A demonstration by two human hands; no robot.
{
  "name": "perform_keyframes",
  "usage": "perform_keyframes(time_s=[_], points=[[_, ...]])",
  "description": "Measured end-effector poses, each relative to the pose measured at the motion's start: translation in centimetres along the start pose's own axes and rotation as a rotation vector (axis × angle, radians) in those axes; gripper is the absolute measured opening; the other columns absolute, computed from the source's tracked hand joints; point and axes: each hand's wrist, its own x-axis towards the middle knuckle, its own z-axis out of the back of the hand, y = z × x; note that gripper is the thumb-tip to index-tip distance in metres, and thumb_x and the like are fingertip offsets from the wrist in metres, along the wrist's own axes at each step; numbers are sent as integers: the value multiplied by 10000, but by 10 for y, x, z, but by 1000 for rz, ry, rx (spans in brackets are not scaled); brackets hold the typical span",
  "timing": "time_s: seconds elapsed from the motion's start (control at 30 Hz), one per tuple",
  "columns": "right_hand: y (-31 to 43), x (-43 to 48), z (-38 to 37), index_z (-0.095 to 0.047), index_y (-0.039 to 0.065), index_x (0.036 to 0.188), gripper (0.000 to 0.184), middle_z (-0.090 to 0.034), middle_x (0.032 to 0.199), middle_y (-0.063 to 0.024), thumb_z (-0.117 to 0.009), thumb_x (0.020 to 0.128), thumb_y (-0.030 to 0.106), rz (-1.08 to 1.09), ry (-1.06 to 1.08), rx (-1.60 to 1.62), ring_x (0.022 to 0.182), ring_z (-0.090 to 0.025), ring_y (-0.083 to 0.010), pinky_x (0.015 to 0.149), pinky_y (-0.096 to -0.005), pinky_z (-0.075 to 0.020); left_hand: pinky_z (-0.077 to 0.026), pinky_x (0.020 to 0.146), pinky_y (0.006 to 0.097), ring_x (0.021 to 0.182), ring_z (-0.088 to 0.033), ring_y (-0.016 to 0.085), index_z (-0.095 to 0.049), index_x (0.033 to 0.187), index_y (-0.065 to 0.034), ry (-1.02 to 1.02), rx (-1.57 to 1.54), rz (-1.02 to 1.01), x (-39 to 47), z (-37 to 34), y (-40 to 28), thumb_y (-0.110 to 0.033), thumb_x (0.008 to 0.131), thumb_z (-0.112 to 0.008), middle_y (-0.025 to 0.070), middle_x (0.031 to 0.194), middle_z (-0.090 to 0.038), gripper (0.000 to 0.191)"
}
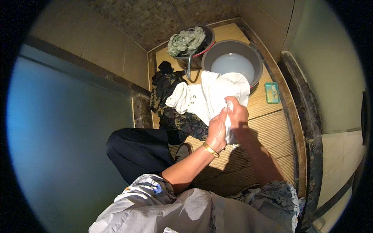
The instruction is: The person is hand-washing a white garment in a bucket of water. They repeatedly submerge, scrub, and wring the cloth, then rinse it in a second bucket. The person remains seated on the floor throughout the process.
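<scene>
Both hands grip a white cloth garment [224, 87], wet-looking and bunched between them. My left hand [218, 129], with a gold-coloured watch or bracelet [211, 149] at its wrist, is closed on the near part of the garment. My right hand [237, 113] is closed on it just beside and slightly farther away. The garment spreads away from the hands, partly over the near rim of a grey bucket [205, 62] that holds cloudy water [231, 64]. Its left end, with small dark-rimmed eyelets, lies across a dark patterned garment [186, 123] on the floor.
Behind stands a dark bucket [195, 62] with a red rim, piled with greenish wet cloth [186, 40]. A teal soap dish [272, 93] with soap pieces sits right of the grey bucket. Tiled walls and a raised stone kerb [294, 122] border the ribbed floor [271, 131].
</scene>
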Motion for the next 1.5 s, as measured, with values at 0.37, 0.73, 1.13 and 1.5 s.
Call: perform_keyframes(time_s=[0.37, 0.73, 1.13, 1.5], points=[[6, 0, 3, -534, 62, 1153, 322, -624, 759, -162, -525, 833, 36, -20, -26, -12, 660, -626, -246, 581, -341, -505, -466, 678, 252, 772, -561, 137, -594, 1024, 33, 105, -17, 58, 2, 6, 8, -275, 952, -488, 53, 859, -602, 334], [17, 2, 6, -542, 77, 1139, 335, -635, 711, -176, -589, 809, 108, 85, -6, 16, 649, -637, -313, 583, -401, -493, -467, 676, 275, 803, -563, 158, -586, 1013, -4, 116, -182, 59, 15, 16, 3, -299, 919, -550, 48, 888, -588, 312], [11, 5, 0, -591, 142, 1076, 250, -592, 574, -99, -591, 826, 146, 213, -196, 26, 510, -605, -240, 456, -351, -477, -483, 716, 274, 877, -578, 173, -559, 1115, -6, 215, -123, 38, 15, 17, -4, -288, 939, -514, 58, 945, -609, 335], [9, 1, -6, -579, 164, 1129, 304, -607, 622, -82, -575, 825, 147, -4, 69, -115, 541, -593, -198, 502, -339, -492, -432, 765, 276, 864, -509, 150, -518, 1087, -25, 146, 50, 84, 18, 20, -12, -451, 889, -551, 32, 950, -552, 471]])
